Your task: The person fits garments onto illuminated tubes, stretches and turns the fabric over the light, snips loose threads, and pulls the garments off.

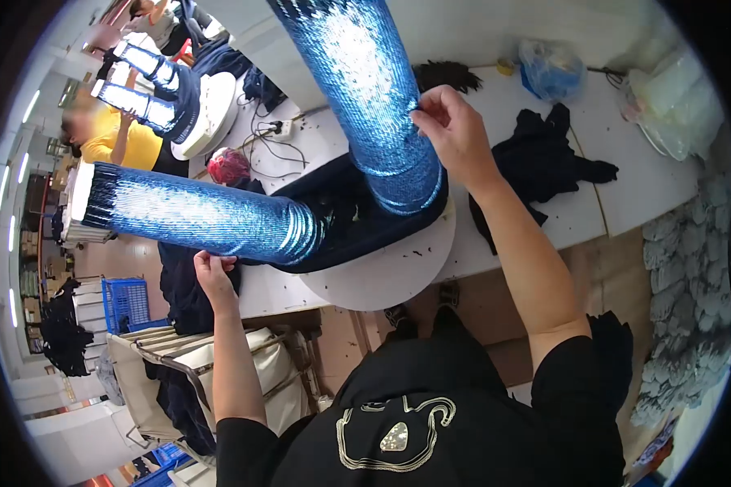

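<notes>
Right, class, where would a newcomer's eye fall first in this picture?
Probably the glowing cylinder sheathed in blue ribbed knit rising to the top edge, then its glowing blue twin reaching left. The bare right hand pinches the first one's side; the bare left hand is at the second's lower edge. Next, perhaps, the person in bright yellow at upper left.

From where I stand, both bare arms reach forward from the body, the left hand (pixel 215 280) raised near the close left corner of the desk (pixel 564 226), fingers curled, thumb and fingertips pinched together and turned inward. The right hand (pixel 456 138) is farther in, beyond the near edge, its forefinger bent against the thumb, wrist (pixel 486 188) almost straight, and the right forearm (pixel 532 260) slanting inward.
</notes>
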Demonstrator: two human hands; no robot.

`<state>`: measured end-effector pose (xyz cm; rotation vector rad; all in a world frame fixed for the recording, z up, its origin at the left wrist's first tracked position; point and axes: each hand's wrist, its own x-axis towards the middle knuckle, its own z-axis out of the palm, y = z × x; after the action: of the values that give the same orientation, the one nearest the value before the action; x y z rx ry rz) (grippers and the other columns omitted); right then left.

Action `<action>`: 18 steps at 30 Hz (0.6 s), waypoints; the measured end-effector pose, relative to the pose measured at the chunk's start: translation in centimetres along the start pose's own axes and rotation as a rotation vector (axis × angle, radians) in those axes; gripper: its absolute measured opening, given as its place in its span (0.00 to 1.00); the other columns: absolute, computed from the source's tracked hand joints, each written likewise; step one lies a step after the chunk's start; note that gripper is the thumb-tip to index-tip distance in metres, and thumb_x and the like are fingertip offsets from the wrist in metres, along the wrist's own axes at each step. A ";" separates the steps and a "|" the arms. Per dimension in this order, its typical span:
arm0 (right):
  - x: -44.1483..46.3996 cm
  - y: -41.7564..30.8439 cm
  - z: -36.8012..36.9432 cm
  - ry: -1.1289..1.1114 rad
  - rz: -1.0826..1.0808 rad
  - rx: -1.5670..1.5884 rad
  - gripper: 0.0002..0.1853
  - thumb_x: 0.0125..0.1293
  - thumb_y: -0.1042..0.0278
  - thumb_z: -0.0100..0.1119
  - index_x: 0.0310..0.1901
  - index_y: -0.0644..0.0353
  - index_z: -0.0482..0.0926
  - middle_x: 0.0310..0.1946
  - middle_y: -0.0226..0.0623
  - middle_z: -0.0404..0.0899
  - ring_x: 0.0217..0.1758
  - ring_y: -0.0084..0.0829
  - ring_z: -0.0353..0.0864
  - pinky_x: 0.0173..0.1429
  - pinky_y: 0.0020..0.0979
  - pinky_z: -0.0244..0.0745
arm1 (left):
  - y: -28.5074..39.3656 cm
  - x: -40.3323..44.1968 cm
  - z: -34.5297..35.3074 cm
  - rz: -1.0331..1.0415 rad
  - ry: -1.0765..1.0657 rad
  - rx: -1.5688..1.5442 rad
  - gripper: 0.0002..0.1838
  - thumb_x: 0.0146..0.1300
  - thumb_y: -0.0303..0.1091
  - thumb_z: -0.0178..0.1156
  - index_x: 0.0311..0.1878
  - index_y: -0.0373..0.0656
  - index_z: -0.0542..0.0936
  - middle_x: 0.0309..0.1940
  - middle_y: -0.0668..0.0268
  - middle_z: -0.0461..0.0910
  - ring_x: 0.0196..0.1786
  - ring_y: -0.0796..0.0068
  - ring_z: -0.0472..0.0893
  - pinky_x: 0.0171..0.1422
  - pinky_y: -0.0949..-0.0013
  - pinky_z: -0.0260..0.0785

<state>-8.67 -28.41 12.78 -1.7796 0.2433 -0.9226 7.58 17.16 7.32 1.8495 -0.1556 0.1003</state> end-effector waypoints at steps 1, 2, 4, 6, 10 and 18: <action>0.5 -0.1 -0.3 0.006 0.021 0.067 0.08 0.63 0.72 0.64 0.38 0.64 0.75 0.27 0.34 0.78 0.29 0.25 0.81 0.34 0.25 0.75 | 0.4 0.2 -0.2 0.007 0.008 -0.063 0.06 0.72 0.31 0.49 0.46 0.39 0.70 0.28 0.65 0.77 0.30 0.76 0.80 0.36 0.75 0.71; 1.1 -0.5 -0.3 0.011 0.041 0.133 0.08 0.63 0.73 0.64 0.38 0.64 0.74 0.26 0.34 0.78 0.28 0.24 0.81 0.33 0.24 0.75 | 1.2 0.3 -0.1 0.019 0.025 -0.123 0.05 0.72 0.31 0.50 0.45 0.40 0.70 0.27 0.67 0.76 0.29 0.76 0.80 0.36 0.75 0.71; 3.0 -3.0 -0.6 0.016 0.021 0.152 0.07 0.65 0.74 0.61 0.40 0.64 0.73 0.29 0.34 0.78 0.27 0.23 0.81 0.31 0.23 0.74 | 4.1 0.2 -0.2 0.043 0.062 -0.244 0.05 0.72 0.32 0.51 0.44 0.40 0.70 0.26 0.69 0.73 0.29 0.77 0.78 0.37 0.75 0.70; 5.2 -4.9 -0.7 -0.007 0.014 0.144 0.07 0.65 0.73 0.61 0.41 0.64 0.73 0.30 0.34 0.78 0.27 0.23 0.82 0.31 0.23 0.74 | 7.1 1.4 -1.1 0.067 0.098 -0.315 0.06 0.72 0.34 0.52 0.44 0.42 0.70 0.27 0.68 0.72 0.30 0.76 0.77 0.36 0.74 0.69; 9.2 -8.1 -1.4 0.034 -0.064 0.190 0.07 0.67 0.70 0.60 0.42 0.63 0.74 0.30 0.34 0.78 0.29 0.27 0.84 0.32 0.25 0.75 | 13.5 5.7 -5.0 0.263 0.137 -0.458 0.06 0.72 0.33 0.53 0.45 0.42 0.71 0.29 0.67 0.74 0.31 0.73 0.78 0.36 0.73 0.70; 25.4 -17.8 -16.5 0.370 -0.271 0.498 0.17 0.71 0.66 0.56 0.57 0.65 0.73 0.44 0.47 0.83 0.47 0.41 0.84 0.51 0.32 0.78 | 26.6 15.4 -21.2 0.850 0.570 0.599 0.10 0.68 0.36 0.53 0.44 0.39 0.76 0.37 0.59 0.77 0.41 0.61 0.80 0.47 0.62 0.73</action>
<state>-7.39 -47.18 42.43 -1.1926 -0.0022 -1.3735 18.76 29.28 40.80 2.1316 -0.5441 1.3694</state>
